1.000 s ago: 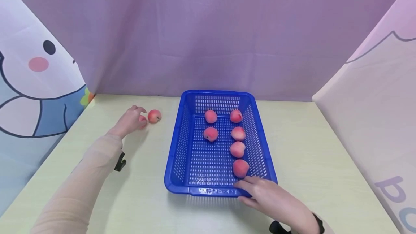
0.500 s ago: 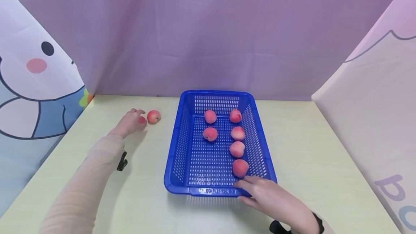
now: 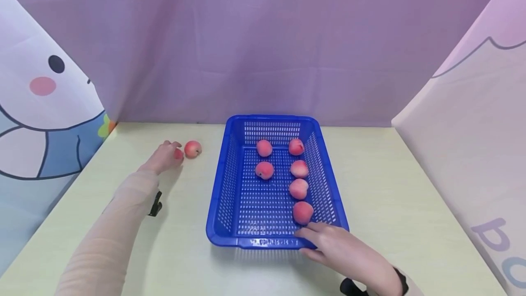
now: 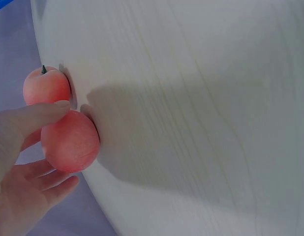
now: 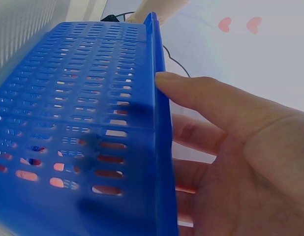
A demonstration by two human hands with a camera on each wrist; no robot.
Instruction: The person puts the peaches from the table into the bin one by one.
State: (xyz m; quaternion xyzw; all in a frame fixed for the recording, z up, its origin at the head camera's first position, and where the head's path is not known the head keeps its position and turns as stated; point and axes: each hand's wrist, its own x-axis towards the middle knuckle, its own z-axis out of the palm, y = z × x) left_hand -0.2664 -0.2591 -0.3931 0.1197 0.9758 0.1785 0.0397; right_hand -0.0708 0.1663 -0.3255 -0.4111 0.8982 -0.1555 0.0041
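My left hand is at the far left of the table, its thumb and fingers around a pinkish-red peach. Most of that fruit is hidden by the hand in the head view. Close beside it on the table sits another peach, with a small dark stem showing in the left wrist view. My right hand grips the near rim of a blue plastic basket, thumb outside and fingers over the inner side. In the basket, several peaches form a right-hand column, and two peaches lie left of them.
The pale wood-grain table stretches to both sides of the basket. A purple cloth hangs along the back edge, and printed cloth walls close in the left and right sides.
The head view has shifted slightly. My left hand stays at the same peach, and my right hand keeps its grip on the rim. The peaches in the basket lie as before.
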